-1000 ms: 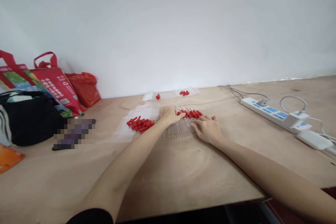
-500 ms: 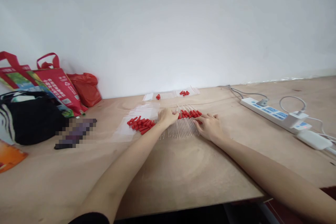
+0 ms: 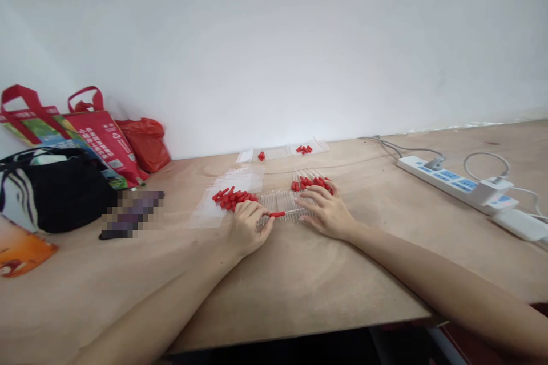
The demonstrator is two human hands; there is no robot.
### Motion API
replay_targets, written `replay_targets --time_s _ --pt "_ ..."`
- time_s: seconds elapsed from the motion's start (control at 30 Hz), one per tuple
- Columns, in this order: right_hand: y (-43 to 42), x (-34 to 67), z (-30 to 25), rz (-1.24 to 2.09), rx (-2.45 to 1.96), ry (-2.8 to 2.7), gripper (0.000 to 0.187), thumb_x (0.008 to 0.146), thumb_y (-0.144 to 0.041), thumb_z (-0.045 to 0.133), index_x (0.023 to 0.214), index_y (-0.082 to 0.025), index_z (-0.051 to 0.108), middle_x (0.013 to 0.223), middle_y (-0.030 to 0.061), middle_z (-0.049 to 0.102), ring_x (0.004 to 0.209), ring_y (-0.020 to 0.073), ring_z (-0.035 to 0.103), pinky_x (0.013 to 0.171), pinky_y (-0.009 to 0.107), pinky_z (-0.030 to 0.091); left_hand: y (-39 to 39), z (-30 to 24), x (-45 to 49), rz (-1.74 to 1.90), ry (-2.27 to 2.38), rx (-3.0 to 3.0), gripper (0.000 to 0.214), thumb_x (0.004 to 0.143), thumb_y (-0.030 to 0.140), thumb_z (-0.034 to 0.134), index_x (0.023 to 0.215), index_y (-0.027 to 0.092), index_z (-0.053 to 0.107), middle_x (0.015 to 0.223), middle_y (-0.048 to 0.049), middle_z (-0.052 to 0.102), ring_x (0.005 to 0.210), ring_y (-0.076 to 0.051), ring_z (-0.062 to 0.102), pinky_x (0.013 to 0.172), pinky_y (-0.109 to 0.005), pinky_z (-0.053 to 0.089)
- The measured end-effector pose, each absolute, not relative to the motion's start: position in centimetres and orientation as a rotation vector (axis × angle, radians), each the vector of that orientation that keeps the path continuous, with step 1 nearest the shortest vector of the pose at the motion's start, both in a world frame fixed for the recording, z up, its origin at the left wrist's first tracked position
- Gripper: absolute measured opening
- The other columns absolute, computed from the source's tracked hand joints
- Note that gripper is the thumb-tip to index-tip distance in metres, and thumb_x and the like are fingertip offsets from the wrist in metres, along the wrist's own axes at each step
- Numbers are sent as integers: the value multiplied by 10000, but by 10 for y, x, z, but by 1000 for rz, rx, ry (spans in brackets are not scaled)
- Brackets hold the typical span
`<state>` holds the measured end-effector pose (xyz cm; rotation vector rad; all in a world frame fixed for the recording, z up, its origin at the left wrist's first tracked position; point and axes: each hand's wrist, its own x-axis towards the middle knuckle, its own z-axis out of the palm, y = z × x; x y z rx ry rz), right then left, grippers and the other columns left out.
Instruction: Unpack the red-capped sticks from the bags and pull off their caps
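My left hand (image 3: 250, 228) is closed in a pinch on a red rubber dropper bulb (image 3: 277, 214). A thin glass dropper tube (image 3: 293, 211) runs from the bulb's right end to the fingers of my right hand (image 3: 327, 211), which are closed on it. Under and behind both hands lies a row of bare glass tubes (image 3: 278, 199). Loose red bulbs (image 3: 233, 198) are heaped on a clear plastic bag (image 3: 205, 214) beside my left hand. Behind my right hand, glass droppers with red bulbs (image 3: 302, 182) lie side by side, partly covered by its fingers.
More red bulbs (image 3: 304, 149) and tubes lie in plastic bags near the wall. A white power strip (image 3: 454, 179) with cables and a charger stands at right. At left are a black bag (image 3: 64, 194), red bags (image 3: 143, 142), an orange packet (image 3: 25, 248) and a blurred-out dark object (image 3: 132, 214).
My left hand has come back toward me from the bulb-fitted droppers and now holds a red bulb. My right hand has shifted slightly left, and a tube with the bulb spans between both hands.
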<state>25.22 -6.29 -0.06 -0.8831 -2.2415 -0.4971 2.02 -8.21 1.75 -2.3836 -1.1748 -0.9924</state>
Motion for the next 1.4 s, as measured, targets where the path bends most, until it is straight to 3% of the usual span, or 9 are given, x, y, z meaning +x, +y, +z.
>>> replay_targets --time_s 0.13,0.3,0.47,0.6,0.73,1.07,1.4 --pt "-62 248 -5 -475 -841 -2244 214 845 -319 464 990 -283 617 801 -7 664 906 162 510 950 450 140 -82 12 22 -1012 -1104 -2364 125 761 262 513 697 179 582 677 -29 583 699 -162 503 670 -312 368" --pt "-64 245 -5 -471 -804 -2252 226 857 -269 433 975 -278 625 686 -19 653 770 131 506 947 443 134 -79 10 24 -1021 -1079 -2390 127 765 269 512 724 177 590 709 -35 587 720 -162 513 705 -315 381" --pt "-66 240 -4 -502 -756 -2241 223 853 -241 426 907 -258 641 664 -18 634 719 118 484 939 426 150 -77 10 27 -930 -968 -2479 276 779 326 534 1009 179 575 926 -65 619 861 -183 531 780 -336 369" --pt "-69 240 -3 -498 -757 -2263 220 853 -243 422 869 -256 642 623 -25 613 711 115 479 930 418 152 -74 8 28 -875 -903 -2498 137 825 280 497 842 218 618 752 -2 657 745 -142 550 792 -346 338" --pt "-71 243 -1 -522 -746 -2277 209 845 -232 432 829 -256 639 586 -34 596 724 120 478 915 412 155 -75 7 26 -836 -849 -2458 151 821 291 510 750 215 619 666 13 649 687 -132 538 820 -369 317" --pt "-76 249 2 -537 -680 -2252 194 839 -238 438 831 -259 630 556 -48 590 725 120 482 929 423 125 -84 21 25 -733 -763 -2395 198 841 260 477 693 214 601 581 33 613 588 -110 468 767 -343 294" --pt "-76 251 8 -503 -698 -2269 231 861 -248 407 828 -259 636 562 -34 605 746 132 498 912 409 156 -87 33 23 -676 -667 -2358 223 859 219 441 686 208 582 609 47 636 627 -113 510 782 -355 272"
